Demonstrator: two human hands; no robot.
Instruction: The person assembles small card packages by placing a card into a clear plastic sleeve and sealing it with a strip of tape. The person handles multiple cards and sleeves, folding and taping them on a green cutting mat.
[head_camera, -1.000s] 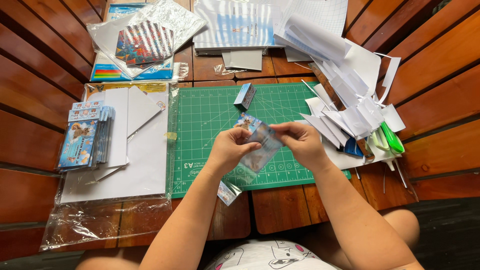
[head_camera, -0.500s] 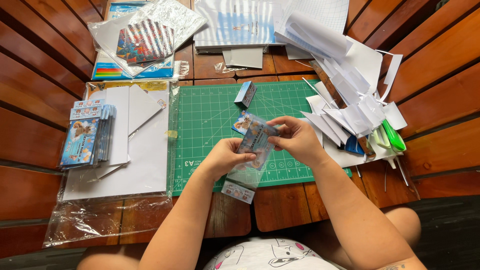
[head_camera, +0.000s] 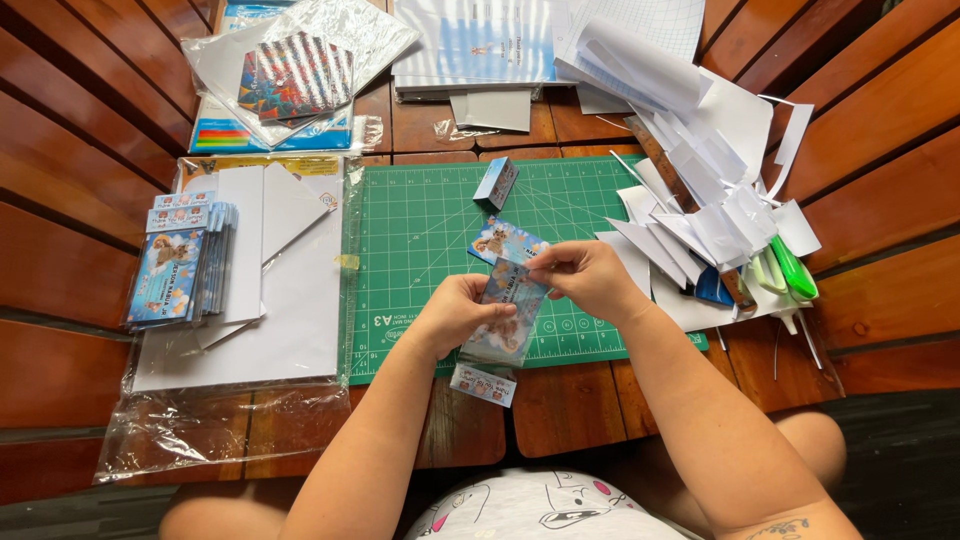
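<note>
From my seat at the head camera I see both hands meet just below the middle of the frame, over the lower edge of the green gridded cutting mat (head_camera: 430, 230) on the slatted wooden bench (head_camera: 80, 270). Between them hangs a clear plastic sleeve with a blue printed picture card inside (head_camera: 508, 315); its long axis runs from upper right down to lower left, tilted a little off vertical. My right hand (head_camera: 585, 278) has its fingers (head_camera: 545, 268) pinched narrow on the sleeve's upper end, while my left hand (head_camera: 462, 312) has its fingers curled shut around the left edge and middle. So the sleeve lies between the two hands, the right at its top, the left beside and below, both touching it. A small printed flap (head_camera: 482, 384) shows just under the sleeve's lower end; whether it is joined to the sleeve I cannot tell. Just above the hands another blue picture card (head_camera: 497, 240) lies flat on the mat, and a small blue-and-white box (head_camera: 496, 182) stands further up. At the left of the frame sits a stack of blue cards (head_camera: 175, 270) on white sheets; at the right, a heap of white paper offcuts (head_camera: 700, 200) with green-handled scissors (head_camera: 795, 268).
</note>
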